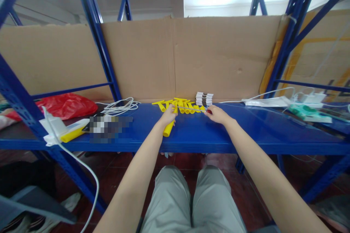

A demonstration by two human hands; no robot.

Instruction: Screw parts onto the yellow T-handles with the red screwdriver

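My left hand (167, 115) is closed around a yellow T-shaped piece (168, 129), whose round tube end points down toward the shelf's front edge. In my right hand (218, 114) is a screwdriver (199, 110); its thin metal shaft runs left toward the yellow piece, and my fingers cover most of its reddish handle. Whether the tip touches the piece I cannot tell. Just behind my hands, several more yellow T-shaped pieces (186, 106) lie in a row. A small stack of white flat items with a dark band (204, 99) stands behind my right hand.
The blue shelf (147, 127) has a cardboard backing (142, 62) and blue uprights. On the left lie a coiled white cable (123, 106), a red plastic bag (65, 105) and a yellow tube (72, 134). Cables, a white sheet (268, 102) and a green item (308, 111) lie right.
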